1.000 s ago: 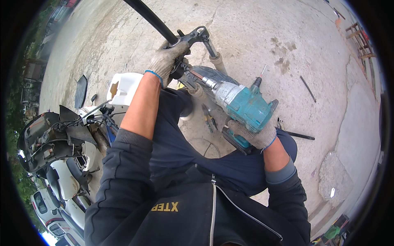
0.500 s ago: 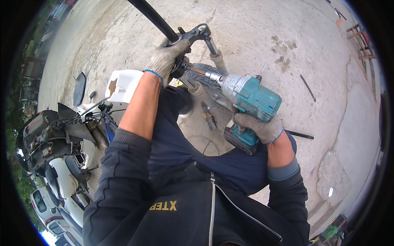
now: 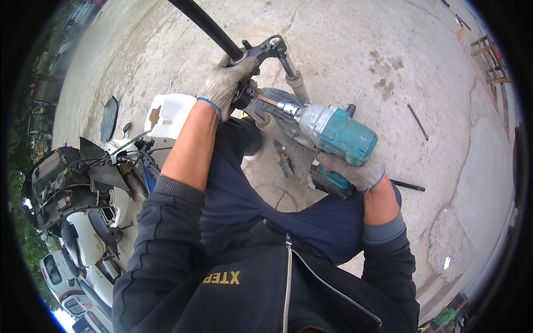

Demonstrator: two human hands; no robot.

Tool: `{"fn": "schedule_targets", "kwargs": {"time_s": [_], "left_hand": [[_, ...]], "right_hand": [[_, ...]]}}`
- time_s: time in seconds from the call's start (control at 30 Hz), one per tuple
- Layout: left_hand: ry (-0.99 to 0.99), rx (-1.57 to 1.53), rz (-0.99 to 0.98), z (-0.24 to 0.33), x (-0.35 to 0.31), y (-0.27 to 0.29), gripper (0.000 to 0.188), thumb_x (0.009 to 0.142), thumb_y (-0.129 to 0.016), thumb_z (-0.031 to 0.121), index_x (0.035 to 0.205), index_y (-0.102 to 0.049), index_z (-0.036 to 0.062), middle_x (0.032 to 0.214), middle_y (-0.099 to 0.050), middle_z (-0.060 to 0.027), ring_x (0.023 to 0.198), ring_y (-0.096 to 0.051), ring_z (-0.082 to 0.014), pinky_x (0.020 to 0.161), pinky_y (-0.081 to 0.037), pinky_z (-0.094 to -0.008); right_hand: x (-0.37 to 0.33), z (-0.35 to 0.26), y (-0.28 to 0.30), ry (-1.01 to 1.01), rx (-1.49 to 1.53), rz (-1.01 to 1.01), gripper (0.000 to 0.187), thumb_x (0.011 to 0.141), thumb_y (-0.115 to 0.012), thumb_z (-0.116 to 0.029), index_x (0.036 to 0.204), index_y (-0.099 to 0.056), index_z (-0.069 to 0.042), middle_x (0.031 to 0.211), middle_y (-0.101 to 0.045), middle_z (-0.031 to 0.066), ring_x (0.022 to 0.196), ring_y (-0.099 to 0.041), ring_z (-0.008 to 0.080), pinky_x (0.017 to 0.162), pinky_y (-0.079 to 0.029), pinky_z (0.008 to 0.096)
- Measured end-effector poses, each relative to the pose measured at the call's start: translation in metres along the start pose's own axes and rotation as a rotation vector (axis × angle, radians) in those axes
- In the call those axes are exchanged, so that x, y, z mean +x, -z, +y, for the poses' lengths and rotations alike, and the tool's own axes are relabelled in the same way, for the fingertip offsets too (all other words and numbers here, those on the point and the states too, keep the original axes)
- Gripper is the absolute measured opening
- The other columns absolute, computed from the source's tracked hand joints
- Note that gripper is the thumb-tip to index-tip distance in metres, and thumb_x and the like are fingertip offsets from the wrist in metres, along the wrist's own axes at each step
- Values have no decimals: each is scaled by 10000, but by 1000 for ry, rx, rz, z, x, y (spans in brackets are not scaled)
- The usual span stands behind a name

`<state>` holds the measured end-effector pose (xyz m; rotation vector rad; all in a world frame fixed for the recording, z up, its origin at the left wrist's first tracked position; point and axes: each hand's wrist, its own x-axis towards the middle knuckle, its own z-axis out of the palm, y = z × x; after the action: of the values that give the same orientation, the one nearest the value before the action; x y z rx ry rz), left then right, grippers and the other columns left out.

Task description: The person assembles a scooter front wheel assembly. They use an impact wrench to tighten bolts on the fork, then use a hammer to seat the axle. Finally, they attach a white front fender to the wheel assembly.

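Over cracked concrete (image 3: 344,33), we wrap our left hand (image 3: 226,83) round the black fork (image 3: 265,51), our right hand (image 3: 361,171) round the teal power driver (image 3: 348,136); a white scooter (image 3: 86,237) is leftward, a wooden rack (image 3: 488,62) rightward.

White car (image 3: 53,275) lower left, green foliage (image 3: 34,247) beside; wooden rack (image 3: 498,80) upper right.

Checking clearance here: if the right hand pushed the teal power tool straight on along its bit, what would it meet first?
Probably the black fork clamp held by the left hand; the bit may be touching it, depth is unclear.
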<state>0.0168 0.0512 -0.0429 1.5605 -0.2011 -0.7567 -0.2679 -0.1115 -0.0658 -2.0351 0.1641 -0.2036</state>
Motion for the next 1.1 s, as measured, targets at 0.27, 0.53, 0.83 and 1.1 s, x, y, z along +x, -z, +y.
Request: {"fn": "schedule_targets", "kwargs": {"time_s": [0.27, 0.53, 0.83, 1.1], "left_hand": [[-35, 10, -17, -2, 2, 2, 347, 995, -742, 240, 1232, -640, 9, 965, -720, -98, 616, -663, -155, 500, -574, -325], [13, -17, 9, -1, 9, 3, 368, 986, -751, 228, 1251, -629, 4, 969, -724, -112, 606, -656, -161, 499, -574, -328], [11, -25, 20, -4, 10, 5, 375, 985, -758, 223, 1252, -627, -5, 977, -739, -125, 609, -649, -146, 500, -568, -313], [-14, 17, 29, -2, 8, 2, 340, 977, -763, 218, 1223, -663, 6, 951, -740, -102, 613, -649, -137, 478, -545, -296]], "right_hand": [[10, 0, 7, 421, -313, 164, 451, 798, -898, -108, 1215, -727, -80, 969, -752, 54, 767, -713, 147, 683, -599, 326], [-16, -3, 0, -501, 494, 181, 409, 809, -863, -65, 1195, -728, -59, 1006, -753, 84, 816, -721, 198, 706, -601, 344], [-6, 3, -1, 69, 15, 112, 435, 832, -865, -89, 1242, -721, -95, 1080, -748, 65, 942, -719, 198, 767, -598, 345], [-4, -3, -4, 31, 67, 89, 427, 885, -827, -218, 1297, -731, -161, 1276, -726, 52, 1163, -698, 277, 980, -561, 414]]}}
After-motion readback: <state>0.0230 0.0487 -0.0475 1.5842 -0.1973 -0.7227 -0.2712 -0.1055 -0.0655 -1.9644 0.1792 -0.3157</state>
